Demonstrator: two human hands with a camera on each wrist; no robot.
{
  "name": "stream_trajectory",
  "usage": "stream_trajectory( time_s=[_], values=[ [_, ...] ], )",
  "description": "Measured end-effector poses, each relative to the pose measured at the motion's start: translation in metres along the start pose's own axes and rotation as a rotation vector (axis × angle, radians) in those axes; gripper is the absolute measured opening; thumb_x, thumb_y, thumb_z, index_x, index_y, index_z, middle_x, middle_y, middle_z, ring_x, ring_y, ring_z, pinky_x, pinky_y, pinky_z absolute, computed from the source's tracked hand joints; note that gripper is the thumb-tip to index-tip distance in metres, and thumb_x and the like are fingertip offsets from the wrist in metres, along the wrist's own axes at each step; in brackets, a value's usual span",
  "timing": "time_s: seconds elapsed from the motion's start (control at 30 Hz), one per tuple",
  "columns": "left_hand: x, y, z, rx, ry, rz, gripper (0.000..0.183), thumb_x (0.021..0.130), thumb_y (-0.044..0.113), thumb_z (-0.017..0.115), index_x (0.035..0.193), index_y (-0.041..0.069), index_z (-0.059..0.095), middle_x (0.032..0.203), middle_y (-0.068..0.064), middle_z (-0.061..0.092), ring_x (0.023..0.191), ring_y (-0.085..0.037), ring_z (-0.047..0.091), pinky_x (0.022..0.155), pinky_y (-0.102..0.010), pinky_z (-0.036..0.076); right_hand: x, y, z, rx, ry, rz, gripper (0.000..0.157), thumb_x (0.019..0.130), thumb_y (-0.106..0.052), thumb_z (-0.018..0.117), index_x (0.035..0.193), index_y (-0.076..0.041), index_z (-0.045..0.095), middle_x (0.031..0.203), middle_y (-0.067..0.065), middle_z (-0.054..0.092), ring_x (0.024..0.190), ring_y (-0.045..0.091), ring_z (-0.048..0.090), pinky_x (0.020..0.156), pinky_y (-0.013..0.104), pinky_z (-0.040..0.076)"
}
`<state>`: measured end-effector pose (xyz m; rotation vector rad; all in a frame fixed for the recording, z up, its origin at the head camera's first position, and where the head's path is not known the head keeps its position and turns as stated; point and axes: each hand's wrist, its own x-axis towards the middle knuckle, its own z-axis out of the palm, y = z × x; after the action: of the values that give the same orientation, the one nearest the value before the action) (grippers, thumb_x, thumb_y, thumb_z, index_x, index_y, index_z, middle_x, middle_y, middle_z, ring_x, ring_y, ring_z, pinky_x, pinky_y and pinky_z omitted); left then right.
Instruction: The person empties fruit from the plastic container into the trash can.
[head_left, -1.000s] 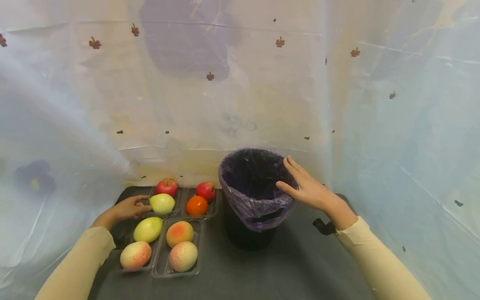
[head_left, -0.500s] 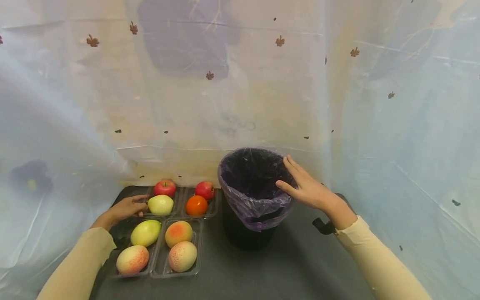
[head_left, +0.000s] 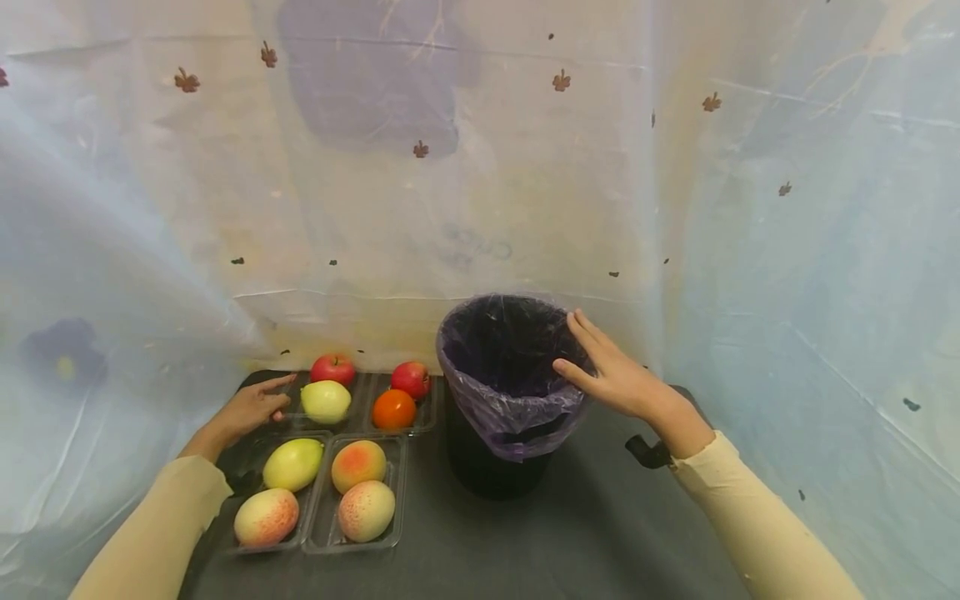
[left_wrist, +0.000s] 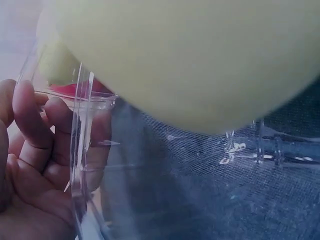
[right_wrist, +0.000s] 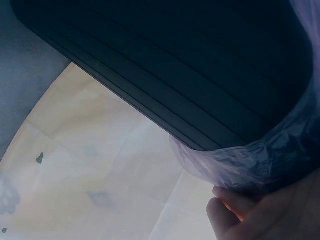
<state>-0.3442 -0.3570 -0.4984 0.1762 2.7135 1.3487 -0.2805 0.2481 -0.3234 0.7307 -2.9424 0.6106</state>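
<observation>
At the table's back left, my left hand (head_left: pixel 251 410) lies beside a clear plastic tray (head_left: pixel 294 417) with a red apple (head_left: pixel 333 369) and a pale yellow-green fruit (head_left: pixel 326 402). Its index finger points along the tray's side, and the other fingers bend loosely. In the left wrist view the fingers (left_wrist: pixel 32 115) show near a clear tray wall (left_wrist: pixel 80 150), below a large blurred yellow fruit (left_wrist: pixel 200 60). My right hand (head_left: pixel 622 379) rests on the rim of a black bin (head_left: pixel 498 475), fingers straight and thumb apart. A purple bag (head_left: pixel 517 425) lines the bin and folds over its rim.
In front stand two trays, one with a lemon-like yellow fruit (head_left: pixel 293 464) and a blushed fruit (head_left: pixel 266 517), the other with two peach-like fruits (head_left: pixel 359 467). The back-right tray bears an apple (head_left: pixel 410 379) and an orange fruit (head_left: pixel 393 409). A patterned plastic sheet (head_left: pixel 525 208) surrounds the table.
The back-left tray has shifted slightly away with its fruit, and the front-left tray a little to the left. My left index finger has straightened and moved back. My right hand stays put.
</observation>
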Motion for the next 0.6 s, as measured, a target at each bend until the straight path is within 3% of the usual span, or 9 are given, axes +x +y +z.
stream_trajectory(
  time_s=[0.23,0.5,0.6],
  values=[
    [-0.009,0.005,-0.002,0.037,0.073,0.01,0.059,0.103,0.018,0.052,0.156,0.004,0.032,0.071,-0.01,0.063,0.082,-0.021,0.061,0.088,-0.042,0.048,0.0,0.0,0.0,0.01,0.0,-0.002,0.088,0.099,-0.063,0.044,0.163,-0.021,0.0,0.167,-0.005,-0.011,0.154,0.028,0.001,0.118,0.061,0.015],
    [-0.023,0.024,-0.01,0.063,0.094,0.059,0.059,0.102,0.019,0.053,0.156,0.004,0.034,0.067,-0.009,0.059,0.082,-0.021,0.064,0.074,-0.031,0.045,0.0,0.001,0.001,0.02,0.004,-0.005,0.088,0.099,-0.063,0.044,0.163,-0.022,0.0,0.167,-0.006,-0.011,0.154,0.029,0.001,0.117,0.062,0.015],
    [-0.029,0.033,-0.012,0.061,0.096,0.073,0.059,0.104,0.022,0.052,0.157,0.006,0.032,0.067,-0.012,0.06,0.084,-0.022,0.067,0.072,-0.032,0.046,-0.001,0.002,0.001,0.022,0.004,-0.008,0.088,0.099,-0.063,0.044,0.163,-0.021,0.001,0.167,-0.006,-0.011,0.154,0.029,0.001,0.117,0.062,0.015]
  ],
)
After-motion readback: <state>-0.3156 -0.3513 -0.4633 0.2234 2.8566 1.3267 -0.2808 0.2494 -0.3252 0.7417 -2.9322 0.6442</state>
